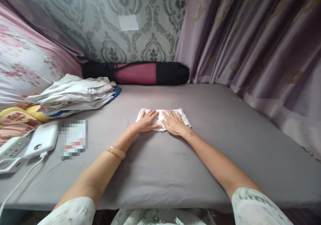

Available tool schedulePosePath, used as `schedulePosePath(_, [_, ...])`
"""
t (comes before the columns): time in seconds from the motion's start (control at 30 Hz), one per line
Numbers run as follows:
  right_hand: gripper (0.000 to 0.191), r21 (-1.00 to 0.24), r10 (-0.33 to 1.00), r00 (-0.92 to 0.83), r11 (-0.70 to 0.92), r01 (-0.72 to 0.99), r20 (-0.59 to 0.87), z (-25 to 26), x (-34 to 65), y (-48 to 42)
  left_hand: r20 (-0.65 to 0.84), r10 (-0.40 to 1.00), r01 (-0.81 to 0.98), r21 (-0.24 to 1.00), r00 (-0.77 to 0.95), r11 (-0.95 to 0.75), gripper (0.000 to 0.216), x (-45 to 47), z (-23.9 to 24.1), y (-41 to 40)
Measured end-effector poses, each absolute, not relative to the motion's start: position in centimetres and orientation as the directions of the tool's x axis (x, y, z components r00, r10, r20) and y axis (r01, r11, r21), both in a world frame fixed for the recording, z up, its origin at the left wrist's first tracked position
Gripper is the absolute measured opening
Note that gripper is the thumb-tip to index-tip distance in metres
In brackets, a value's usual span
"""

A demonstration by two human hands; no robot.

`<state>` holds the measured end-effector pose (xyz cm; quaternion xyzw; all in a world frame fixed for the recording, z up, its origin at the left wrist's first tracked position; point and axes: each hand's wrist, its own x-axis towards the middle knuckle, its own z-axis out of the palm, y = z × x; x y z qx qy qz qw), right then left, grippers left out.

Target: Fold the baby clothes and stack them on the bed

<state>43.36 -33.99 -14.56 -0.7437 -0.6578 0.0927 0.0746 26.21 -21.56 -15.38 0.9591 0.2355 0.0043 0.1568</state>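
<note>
Both bare hands lie palm-down with fingers loosely spread, pressing rather than grasping: the left hand [148, 120] and the right hand [174, 122] rest flat on a small white folded cloth with a sparse print [159, 117], nothing pinched in either.

At far left, a white plastic power strip [13, 148] and a white rectangular plastic device with a cable [43, 138] sit on a grey fabric-covered flat surface [213, 104], with a blurred-out item beside them. Behind these is a loose stack of pale printed fabric with a blue layer below [77, 94]. Grey fabric separates this group from the left hand. Along the back edge lies a long black-and-maroon cylindrical fabric bag [135, 74], well beyond the fingertips. The front edge crosses beneath both forearms, well short of the cloth. Right of the right hand, a broad grey stretch reaches to a mauve patterned curtain [250, 44].

The cloth lies directly under both hands; its middle shows between them, its far edge near the fingertips, and its right corner just past the right hand.
</note>
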Motion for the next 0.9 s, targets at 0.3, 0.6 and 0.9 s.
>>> schedulePosePath(0.3, [0.054,-0.279,0.987,0.162,-0.15,0.949,0.02,-12.5,42.5,-32.4,0.053,0.618,0.579,0.294,0.784,-0.76,0.041,27.9,-14.1,-22.8])
schedulePosePath(0.6, [0.056,-0.267,0.992,0.118,-0.103,0.958,0.043,-14.9,41.3,-32.2,0.077,0.651,0.635,0.16,0.755,-0.756,0.05,28.5,-15.9,-24.6])
schedulePosePath(0.9, [0.056,-0.267,0.99,0.132,-0.112,0.957,0.058,-14.7,41.3,-32.3,0.125,0.661,0.646,0.142,0.74,-0.75,0.05,28.5,-16.2,-24.6])
